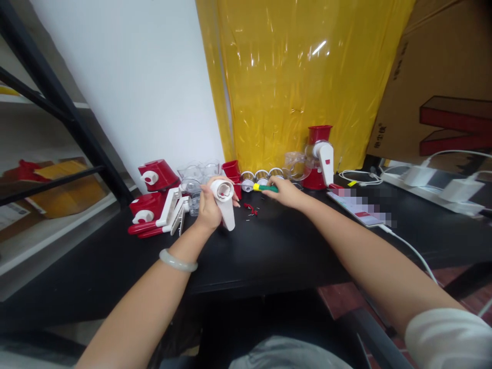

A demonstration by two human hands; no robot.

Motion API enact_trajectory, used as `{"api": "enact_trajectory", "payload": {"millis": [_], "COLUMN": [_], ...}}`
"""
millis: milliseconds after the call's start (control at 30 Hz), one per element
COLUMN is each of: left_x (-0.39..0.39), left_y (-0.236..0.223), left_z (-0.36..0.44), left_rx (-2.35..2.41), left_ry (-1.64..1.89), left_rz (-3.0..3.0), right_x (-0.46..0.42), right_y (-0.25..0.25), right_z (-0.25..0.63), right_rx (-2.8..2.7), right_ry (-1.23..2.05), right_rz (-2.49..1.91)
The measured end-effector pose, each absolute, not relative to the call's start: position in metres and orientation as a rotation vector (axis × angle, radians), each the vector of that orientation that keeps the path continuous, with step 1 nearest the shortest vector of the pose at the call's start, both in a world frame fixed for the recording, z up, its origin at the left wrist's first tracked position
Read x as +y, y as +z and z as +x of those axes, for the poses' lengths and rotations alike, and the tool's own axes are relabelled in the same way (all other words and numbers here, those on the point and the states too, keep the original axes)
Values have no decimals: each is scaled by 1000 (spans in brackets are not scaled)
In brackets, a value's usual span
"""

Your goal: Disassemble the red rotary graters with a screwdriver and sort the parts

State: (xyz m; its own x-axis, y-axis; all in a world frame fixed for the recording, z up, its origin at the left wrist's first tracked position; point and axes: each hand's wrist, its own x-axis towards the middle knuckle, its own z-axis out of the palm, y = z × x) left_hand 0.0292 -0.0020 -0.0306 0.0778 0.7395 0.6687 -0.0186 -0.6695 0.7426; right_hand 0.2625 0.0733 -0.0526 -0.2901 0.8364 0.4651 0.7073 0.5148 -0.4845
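Note:
My left hand [209,209] is closed around a white plastic crank arm [227,212], its round hollow end turned up toward me. In my right hand [286,192] is a screwdriver [266,188] with a green and yellow handle. Its thin shaft points left toward the crank arm; whether the tip touches it I cannot tell. Small red parts [251,209] and tiny screws lie on the black table between my hands. Behind them stand several metal grater drums [262,177] and a red plastic housing [231,169].
Red grater bodies [157,174], white cranks with red handles [169,212] and clear plastic parts [198,171] sit at left. An assembled red rotary grater [319,159] stands at back right. A phone [357,207] on a cable and a power strip [430,189] lie at right.

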Motion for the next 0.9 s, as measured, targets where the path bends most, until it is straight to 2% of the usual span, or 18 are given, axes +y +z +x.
{"api": "enact_trajectory", "payload": {"millis": [200, 367, 567, 900], "left_x": [-4, 0, 9, 20], "left_y": [-32, -35, -35, -36], "left_z": [29, 24, 17, 19], "left_rx": [778, 957, 1026, 660], "left_ry": [1899, 2005, 2175, 2333], "left_rz": [1781, 1880, 1966, 2062], "right_x": [36, 7, 4, 7], "right_y": [-24, -19, -23, -24], "right_z": [253, 243, 237, 234], "right_rx": [-1589, -1608, -1655, -1653], "right_ry": [284, 103, 61, 2], "right_rz": [-865, -703, -615, -461]}}
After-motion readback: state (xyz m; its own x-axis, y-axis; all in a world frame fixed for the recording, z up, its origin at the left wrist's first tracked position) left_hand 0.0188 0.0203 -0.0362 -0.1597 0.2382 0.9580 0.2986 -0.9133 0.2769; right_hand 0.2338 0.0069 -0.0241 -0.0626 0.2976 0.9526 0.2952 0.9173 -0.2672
